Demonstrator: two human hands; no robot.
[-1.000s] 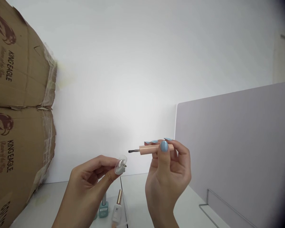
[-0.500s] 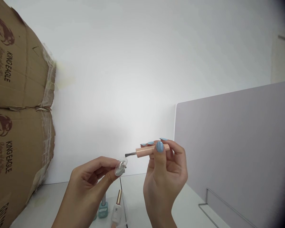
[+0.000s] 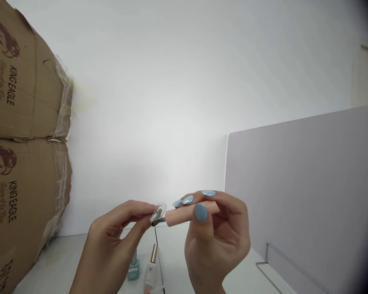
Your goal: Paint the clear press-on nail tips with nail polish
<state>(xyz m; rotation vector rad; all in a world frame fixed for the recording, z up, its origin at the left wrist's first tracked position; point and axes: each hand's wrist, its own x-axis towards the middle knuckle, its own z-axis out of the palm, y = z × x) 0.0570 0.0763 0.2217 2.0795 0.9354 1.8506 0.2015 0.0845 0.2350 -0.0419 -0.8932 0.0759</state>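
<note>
My left hand (image 3: 113, 241) is raised in front of me, pinching a clear false nail tip (image 3: 158, 212) with silvery polish between thumb and fingers. My right hand (image 3: 216, 241), with light blue painted nails, grips the peach-coloured cap of a nail polish brush (image 3: 184, 215) held level. The dark bristles point left and touch the nail tip. Both hands hover above the white tabletop (image 3: 248, 269).
Below the hands stand a teal polish bottle (image 3: 133, 269) and a white bottle with a rose-gold neck (image 3: 150, 271). Stacked cardboard boxes (image 3: 24, 155) fill the left. A grey divider panel (image 3: 306, 183) with a metal bracket (image 3: 272, 265) stands at the right, and a white wall behind.
My right hand has moved down and left, bringing the brush from above the nail tip onto it. My left hand has stayed nearly still.
</note>
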